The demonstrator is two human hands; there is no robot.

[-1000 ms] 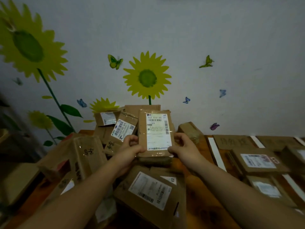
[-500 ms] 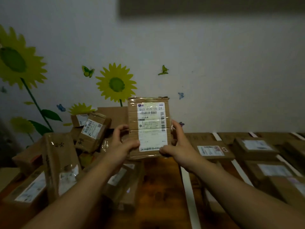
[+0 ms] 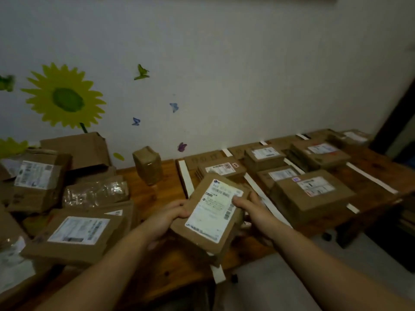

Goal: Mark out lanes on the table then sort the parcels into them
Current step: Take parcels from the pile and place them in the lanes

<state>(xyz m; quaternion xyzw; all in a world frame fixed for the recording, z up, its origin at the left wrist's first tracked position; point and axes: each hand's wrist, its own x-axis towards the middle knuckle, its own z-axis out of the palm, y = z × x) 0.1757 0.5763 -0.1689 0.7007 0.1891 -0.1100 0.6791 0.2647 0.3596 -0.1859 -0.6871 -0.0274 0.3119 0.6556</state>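
Both my hands hold one flat brown parcel [image 3: 211, 214] with a white shipping label, tilted label-up over the wooden table [image 3: 161, 265]. My left hand [image 3: 167, 217] grips its left edge and my right hand [image 3: 251, 207] grips its right edge. The parcel hangs above the leftmost lane, between two white tape strips [image 3: 185, 178] [image 3: 262, 198]. Sorted parcels lie in the lanes to the right, among them a small box [image 3: 222, 170] and a large box [image 3: 312, 194].
A heap of unsorted brown parcels [image 3: 76, 234] covers the table's left end, with a small taped box [image 3: 148, 166] standing upright near the wall. More white tape strips [image 3: 370, 178] divide the right half. The table's front edge runs just below my hands.
The parcel came down from upright at chest height to a low, tilted position over the leftmost lane. The view swung right, away from the unsorted heap.
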